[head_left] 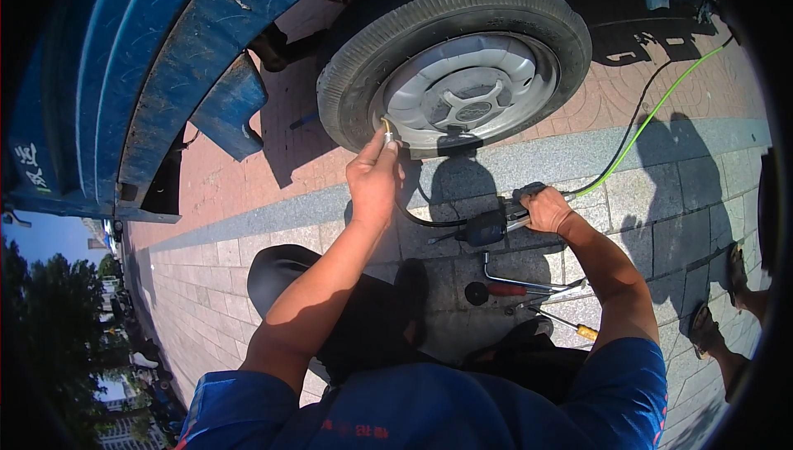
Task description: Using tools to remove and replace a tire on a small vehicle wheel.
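My left hand [376, 179] pinches the metal air chuck [389, 138] at the end of a black hose, held against the valve at the lower left of the wheel rim. The wheel [462, 78] has a dusty black tire and a silver hubcap, and sits on a blue vehicle. Out to the right, my right hand [547, 209] is closed around the handle of a tire inflator gun [487, 225] with a dark, boxy gauge body. A bright green air hose [661, 113] runs from its back end to the upper right. The gauge's face cannot be made out.
On the paving between my feet lie an L-shaped wrench [489, 272], a red-handled tool [505, 290], a round black piece [476, 293] and a yellow-handled screwdriver [585, 332]. Blue vehicle bodywork [178, 53] overhangs at the left. Another person's sandaled feet [706, 330] stand at the right.
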`<state>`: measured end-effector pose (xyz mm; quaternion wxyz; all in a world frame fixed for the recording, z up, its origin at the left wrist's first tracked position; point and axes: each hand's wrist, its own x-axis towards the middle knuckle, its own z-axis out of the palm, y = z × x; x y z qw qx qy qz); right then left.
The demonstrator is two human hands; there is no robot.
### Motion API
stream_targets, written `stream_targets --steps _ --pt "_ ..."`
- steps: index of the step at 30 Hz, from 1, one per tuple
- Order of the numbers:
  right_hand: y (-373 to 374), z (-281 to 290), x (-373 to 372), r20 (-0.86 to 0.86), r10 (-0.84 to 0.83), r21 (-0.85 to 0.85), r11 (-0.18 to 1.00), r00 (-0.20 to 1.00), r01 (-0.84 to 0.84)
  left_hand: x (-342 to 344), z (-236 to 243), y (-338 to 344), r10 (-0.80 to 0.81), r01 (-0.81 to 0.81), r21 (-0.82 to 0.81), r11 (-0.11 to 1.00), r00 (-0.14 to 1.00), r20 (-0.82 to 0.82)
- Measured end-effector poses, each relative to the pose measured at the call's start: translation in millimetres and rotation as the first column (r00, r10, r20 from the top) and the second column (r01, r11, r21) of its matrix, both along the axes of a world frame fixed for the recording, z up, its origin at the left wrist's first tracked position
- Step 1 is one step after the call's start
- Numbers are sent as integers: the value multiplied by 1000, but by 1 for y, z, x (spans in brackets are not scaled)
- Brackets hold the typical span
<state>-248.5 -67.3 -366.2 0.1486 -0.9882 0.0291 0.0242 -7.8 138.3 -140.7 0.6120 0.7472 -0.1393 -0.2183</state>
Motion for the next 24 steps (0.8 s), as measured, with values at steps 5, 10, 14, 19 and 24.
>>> stream_targets --steps 5,10,14,19,24 --pt "1 3 1 -56 -9 -4 1000 998 9 0 -1 0 2 -3 -21 1000 1000 -17" --pt "1 0 1 -31 11 -4 1000 999 -11 0 -2 -1 7 -7 -25 1000 1000 -12" --pt "1 -3 0 -25 7 6 1000 1000 -7 -1 -3 -2 7 -7 -30 1000 1000 -16" --pt "2 2 -1 -36 -1 4 1000 999 2 -3 -2 -2 12 -13 -21 1000 1000 -11" --pt "2 -7 -4 -33 -5 0 1000 999 5 -6 0 -3 1 -3 -57 998 1000 -29"
